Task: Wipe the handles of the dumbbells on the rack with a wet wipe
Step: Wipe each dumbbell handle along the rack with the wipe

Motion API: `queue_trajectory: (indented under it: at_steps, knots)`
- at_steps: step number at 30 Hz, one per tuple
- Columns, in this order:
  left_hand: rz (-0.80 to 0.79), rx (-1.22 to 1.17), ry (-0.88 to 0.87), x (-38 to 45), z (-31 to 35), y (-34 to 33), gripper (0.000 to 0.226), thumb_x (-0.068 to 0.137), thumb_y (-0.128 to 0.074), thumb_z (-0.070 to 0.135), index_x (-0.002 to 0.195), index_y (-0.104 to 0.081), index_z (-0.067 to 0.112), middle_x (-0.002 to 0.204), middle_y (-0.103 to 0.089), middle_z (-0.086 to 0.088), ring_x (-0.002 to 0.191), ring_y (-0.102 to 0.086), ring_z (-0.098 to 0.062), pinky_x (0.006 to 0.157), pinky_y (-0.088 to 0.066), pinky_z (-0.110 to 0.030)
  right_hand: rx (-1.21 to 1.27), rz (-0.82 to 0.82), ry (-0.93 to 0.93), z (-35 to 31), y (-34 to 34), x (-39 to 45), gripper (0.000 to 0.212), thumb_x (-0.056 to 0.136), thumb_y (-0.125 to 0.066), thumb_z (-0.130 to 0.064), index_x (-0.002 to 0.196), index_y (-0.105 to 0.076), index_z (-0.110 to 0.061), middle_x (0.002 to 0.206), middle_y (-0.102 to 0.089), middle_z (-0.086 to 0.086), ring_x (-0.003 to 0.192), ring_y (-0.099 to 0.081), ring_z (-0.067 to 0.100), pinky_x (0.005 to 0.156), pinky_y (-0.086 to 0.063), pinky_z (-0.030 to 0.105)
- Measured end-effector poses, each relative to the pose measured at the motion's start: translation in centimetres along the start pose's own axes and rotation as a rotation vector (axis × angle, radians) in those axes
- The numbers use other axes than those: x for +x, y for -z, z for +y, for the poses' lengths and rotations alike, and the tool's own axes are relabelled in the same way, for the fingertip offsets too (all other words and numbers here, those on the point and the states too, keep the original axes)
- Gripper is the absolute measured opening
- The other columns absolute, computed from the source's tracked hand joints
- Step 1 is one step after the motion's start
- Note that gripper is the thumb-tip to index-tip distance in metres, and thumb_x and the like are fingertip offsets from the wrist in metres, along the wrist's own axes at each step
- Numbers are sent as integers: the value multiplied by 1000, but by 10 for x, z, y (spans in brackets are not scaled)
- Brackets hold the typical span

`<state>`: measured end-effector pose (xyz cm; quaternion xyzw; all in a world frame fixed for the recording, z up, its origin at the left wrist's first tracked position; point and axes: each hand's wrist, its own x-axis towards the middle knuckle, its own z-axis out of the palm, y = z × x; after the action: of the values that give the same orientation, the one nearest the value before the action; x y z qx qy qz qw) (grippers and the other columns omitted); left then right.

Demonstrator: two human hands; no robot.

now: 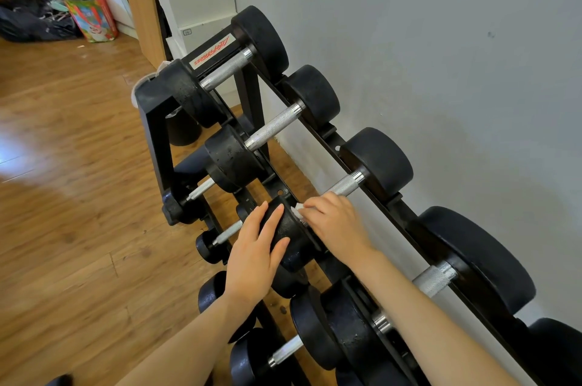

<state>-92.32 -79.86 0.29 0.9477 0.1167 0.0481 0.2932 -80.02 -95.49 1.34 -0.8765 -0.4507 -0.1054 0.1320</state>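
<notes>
Your right hand (335, 221) pinches the wet wipe (297, 208) around the third dumbbell's handle (348, 185); left hand (256, 255), fingers straight, steadies its weight; next, slide toward the wall.

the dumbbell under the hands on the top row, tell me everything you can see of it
The dumbbell lies across the top rails of the black rack, third from the far end. It has two round matte black heads and a knurled silver metal handle with a smooth collar at the wall end. The far head sits by the grey wall. The left hand rests flat on the near head. The right hand grips the handle's near end through a white wet wipe, hiding that part.
</notes>
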Motion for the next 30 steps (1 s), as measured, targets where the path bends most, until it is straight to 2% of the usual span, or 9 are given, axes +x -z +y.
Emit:
queue_trajectory:
  at_steps: [4, 7, 9, 14, 18, 21, 23, 27, 30]
  knots:
    - [3, -7, -7, 0, -1, -1, 59, 96, -41, 43, 153, -29, 28, 159, -27, -1, 147, -25, -20, 112, -22, -33, 35, 67, -116, 2, -2, -7, 30, 73, -82, -14, 101, -72, -12, 101, -67, 5, 93, -60, 22, 72, -49, 30]
    - [2, -5, 1, 0, -2, -2, 59, 97, -41, 43, 153, -30, 28, 159, -28, -1, 146, -27, -20, 112, -26, -35, 59, 23, -34, -6, -9, -13, 33, 76, -78, -13, 108, -70, -9, 105, -66, 8, 95, -60, 24, 72, -52, 31]
    - [10, 8, -8, 0, -2, -2, 59, 96, -42, 42, 152, -32, 26, 157, -32, -3, 144, -31, -23, 111, -31, -39, 65, 31, -47, -3, -7, -13, 31, 78, -77, -14, 108, -69, -10, 105, -65, 7, 94, -60, 22, 71, -53, 31]
    - [38, 31, -25, 1, -3, -3, 57, 96, -44, 41, 150, -35, 24, 154, -37, -6, 140, -37, -25, 109, -30, -38, 250, 131, -332, 1, -8, -14, 25, 85, -70, -15, 108, -70, -9, 106, -62, 6, 94, -56, 19, 70, -55, 28]
    - [27, 38, -20, 1, -3, -3, 58, 96, -38, 45, 151, -33, 26, 156, -33, -3, 142, -34, -23, 110, -27, -35, 282, 59, -264, -8, -13, -19, 27, 90, -61, -23, 113, -66, -10, 108, -58, 5, 95, -54, 14, 70, -55, 28]
    - [21, 31, -23, 1, -2, 0, 61, 96, -30, 51, 152, -32, 27, 156, -34, -4, 142, -33, -23, 110, -25, -34, 286, 141, -327, -3, -10, -21, 24, 86, -70, -12, 110, -68, -8, 103, -60, 6, 90, -56, 17, 69, -53, 24]
    - [19, 20, -21, 1, -1, 0, 62, 95, -27, 52, 152, -31, 28, 156, -33, -3, 143, -32, -23, 110, -24, -33, 303, 153, -346, -4, -11, -23, 23, 86, -70, -12, 108, -68, -6, 102, -60, 6, 90, -56, 16, 70, -52, 22]
    - [5, -5, -12, 0, -2, -1, 63, 95, -26, 54, 153, -28, 30, 158, -29, -1, 145, -27, -20, 113, -22, -32, 437, 32, -327, -10, -17, -24, 27, 96, -52, -31, 112, -62, -12, 102, -56, -2, 91, -53, 6, 73, -54, 30]
    - [12, -13, -17, 0, -2, -1, 62, 95, -27, 53, 152, -29, 30, 157, -30, -1, 145, -27, -20, 113, -23, -33, 426, 117, -343, -6, -18, -24, 21, 94, -56, -23, 111, -61, -12, 101, -57, 3, 89, -57, 16, 69, -55, 36]
